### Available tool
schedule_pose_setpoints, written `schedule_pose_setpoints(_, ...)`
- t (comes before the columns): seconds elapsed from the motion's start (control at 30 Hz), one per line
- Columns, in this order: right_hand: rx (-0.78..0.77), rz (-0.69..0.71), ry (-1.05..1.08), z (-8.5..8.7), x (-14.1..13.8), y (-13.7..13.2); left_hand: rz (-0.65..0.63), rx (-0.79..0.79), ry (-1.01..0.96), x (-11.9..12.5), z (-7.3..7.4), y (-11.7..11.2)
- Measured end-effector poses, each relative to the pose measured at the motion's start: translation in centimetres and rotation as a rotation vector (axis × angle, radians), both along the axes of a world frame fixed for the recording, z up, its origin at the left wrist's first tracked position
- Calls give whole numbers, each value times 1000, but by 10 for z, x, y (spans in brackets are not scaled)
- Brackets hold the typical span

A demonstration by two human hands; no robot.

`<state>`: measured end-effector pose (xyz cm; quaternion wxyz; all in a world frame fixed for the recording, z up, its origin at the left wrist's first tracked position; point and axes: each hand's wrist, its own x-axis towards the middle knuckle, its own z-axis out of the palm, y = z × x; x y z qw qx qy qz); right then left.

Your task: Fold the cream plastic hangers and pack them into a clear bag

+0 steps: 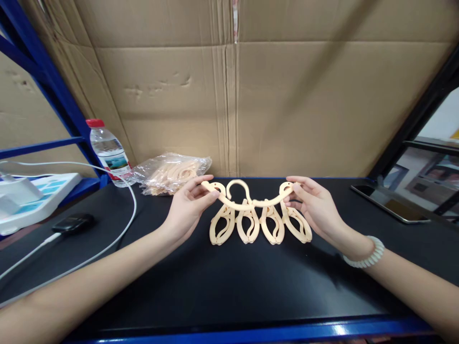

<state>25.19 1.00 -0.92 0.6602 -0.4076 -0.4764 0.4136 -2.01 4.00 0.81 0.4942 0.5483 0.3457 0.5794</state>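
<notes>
A cream-coloured plastic folding hanger (247, 204) with a curved hook at its middle is held up above the black table. Several clothespins (248, 227) of the same colour hang in a row under its bar. My left hand (188, 205) pinches the left end of the hanger between thumb and fingers. At the opposite end, my right hand (313, 203) has its thumb and fingers closed on the right tip, close to the outermost clothespin. The bar sags toward its centre, where the hook joins.
Behind my left hand lies a clear plastic bag (172, 172) with similar cream pieces. A water bottle (111, 153), a white power strip (39, 198), a black charger (73, 223) and white cables are at left. A phone (389, 204) lies at right; cardboard (287, 95) backs the black table (251, 286).
</notes>
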Motion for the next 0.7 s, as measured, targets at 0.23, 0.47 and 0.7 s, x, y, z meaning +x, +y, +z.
schedule_pose_setpoints(0.23, 4, 144, -58, 2, -29, -23, -147, -114, 18, 12, 2, -24)
schedule_pose_setpoints(0.47, -87, 362, -302, 4, -43, -38, -170, -47, 121, 18, -1, -34)
schedule_pose_setpoints(0.7, -123, 320, -410, 7, -46, -42, -153, 23, 166, 21, -5, -35)
